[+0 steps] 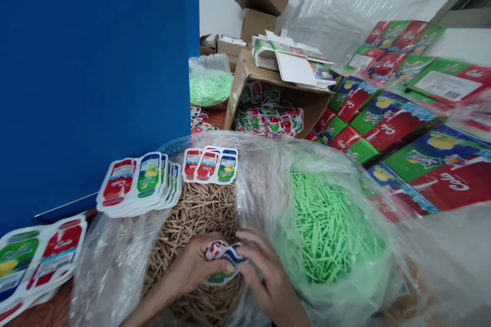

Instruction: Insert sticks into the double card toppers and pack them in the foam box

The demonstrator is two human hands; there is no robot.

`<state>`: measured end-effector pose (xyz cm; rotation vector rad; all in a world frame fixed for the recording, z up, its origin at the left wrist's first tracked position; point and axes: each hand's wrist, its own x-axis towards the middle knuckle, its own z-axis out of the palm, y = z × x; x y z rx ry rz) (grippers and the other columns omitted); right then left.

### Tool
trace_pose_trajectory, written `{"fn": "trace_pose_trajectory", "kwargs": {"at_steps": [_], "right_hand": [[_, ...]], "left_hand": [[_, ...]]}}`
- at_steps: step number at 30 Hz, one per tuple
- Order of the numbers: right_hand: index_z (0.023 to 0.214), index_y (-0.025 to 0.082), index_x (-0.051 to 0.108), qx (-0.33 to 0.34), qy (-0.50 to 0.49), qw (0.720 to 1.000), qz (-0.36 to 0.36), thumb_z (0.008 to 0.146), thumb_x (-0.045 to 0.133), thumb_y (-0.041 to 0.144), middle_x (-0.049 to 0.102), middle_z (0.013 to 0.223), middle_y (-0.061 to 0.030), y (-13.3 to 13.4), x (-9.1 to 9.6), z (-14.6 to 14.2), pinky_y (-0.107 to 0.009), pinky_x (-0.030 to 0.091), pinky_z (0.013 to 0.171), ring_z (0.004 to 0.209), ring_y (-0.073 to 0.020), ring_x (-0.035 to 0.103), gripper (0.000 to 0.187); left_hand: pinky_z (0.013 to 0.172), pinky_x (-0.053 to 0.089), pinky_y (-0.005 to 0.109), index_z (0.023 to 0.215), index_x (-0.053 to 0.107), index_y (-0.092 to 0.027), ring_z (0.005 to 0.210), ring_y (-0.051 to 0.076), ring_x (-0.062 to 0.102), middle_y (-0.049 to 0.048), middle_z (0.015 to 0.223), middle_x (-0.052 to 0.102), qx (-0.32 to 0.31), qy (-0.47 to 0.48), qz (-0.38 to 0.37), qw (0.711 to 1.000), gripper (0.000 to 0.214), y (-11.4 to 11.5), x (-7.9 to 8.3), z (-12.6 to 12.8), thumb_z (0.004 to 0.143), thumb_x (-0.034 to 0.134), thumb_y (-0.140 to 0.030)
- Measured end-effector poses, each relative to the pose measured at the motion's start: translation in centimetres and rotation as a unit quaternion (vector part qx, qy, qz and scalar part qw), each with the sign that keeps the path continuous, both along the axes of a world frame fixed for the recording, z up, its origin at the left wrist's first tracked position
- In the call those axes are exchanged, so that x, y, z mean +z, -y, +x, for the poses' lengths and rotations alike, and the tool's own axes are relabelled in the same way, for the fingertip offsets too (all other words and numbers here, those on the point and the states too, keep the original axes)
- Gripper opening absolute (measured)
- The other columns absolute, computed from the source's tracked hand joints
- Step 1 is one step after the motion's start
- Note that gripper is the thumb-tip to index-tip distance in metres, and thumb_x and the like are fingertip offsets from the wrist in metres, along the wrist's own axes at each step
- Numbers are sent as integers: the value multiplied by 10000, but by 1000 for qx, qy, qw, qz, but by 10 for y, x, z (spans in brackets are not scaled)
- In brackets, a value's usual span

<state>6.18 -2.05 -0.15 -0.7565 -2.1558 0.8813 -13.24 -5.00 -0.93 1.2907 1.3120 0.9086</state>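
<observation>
Over a clear plastic bag of short brown sticks (207, 209), both my hands grip a small printed pouch (220, 278). It is bent, with red, white, blue and green print showing. My left hand (195, 260) pinches its left side between thumb and fingers. The fingers of my right hand (264, 271) close on its right edge, slightly blurred. Whether anything is inside the pouch, I cannot tell. Just beyond, a few cola and lemon printed pouches (210, 166) lie on the sticks. A fanned stack of larger ones (140, 184) sits to their left.
To the right is a bag of bright green sticks (322, 230). More printed pouches (42, 260) lie at the lower left, beside a blue panel (95, 71). Behind, a tipped cardboard box (240, 79) holds many pouches. Printed cartons (406, 133) are piled at right.
</observation>
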Motion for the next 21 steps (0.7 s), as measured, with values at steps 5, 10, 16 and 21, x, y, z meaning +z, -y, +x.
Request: {"fn": "trace_pose_trajectory", "kwargs": {"at_steps": [5, 10, 16, 21], "right_hand": [[1143, 243, 568, -36, -52, 993, -96, 881, 503, 228, 610, 1206, -83, 1, -6, -8, -323, 464, 941, 1103, -198, 579, 271], [1000, 194, 623, -60, -48, 968, -240, 816, 586, 307, 698, 824, -31, 13, -20, -32, -241, 534, 675, 744, -175, 658, 220], [811, 154, 681, -84, -71, 943, -313, 784, 611, 450, 701, 733, -48, 8, -17, -56, -258, 503, 634, 671, -184, 619, 306], [831, 157, 709, -33, -102, 901, -421, 628, 728, 541, 732, 766, -58, -3, -17, -67, -314, 532, 656, 716, -235, 661, 434]], "left_hand": [[524, 348, 196, 592, 612, -149, 550, 108, 444, -54, 562, 510, 58, 47, -23, 997, 164, 4, -4, -3, 622, 728, -261], [518, 408, 211, 614, 646, -137, 519, 113, 489, -34, 552, 597, 170, 166, -77, 968, 235, 5, -5, -5, 550, 771, -326], [592, 477, 253, 732, 651, -137, 598, 154, 586, 6, 653, 683, 178, 207, -75, 959, 417, 11, 2, -18, 506, 811, -449], [639, 486, 250, 833, 658, -125, 673, 161, 624, 25, 734, 717, 167, 246, -48, 954, 425, 24, -1, -34, 552, 825, -396]]}}
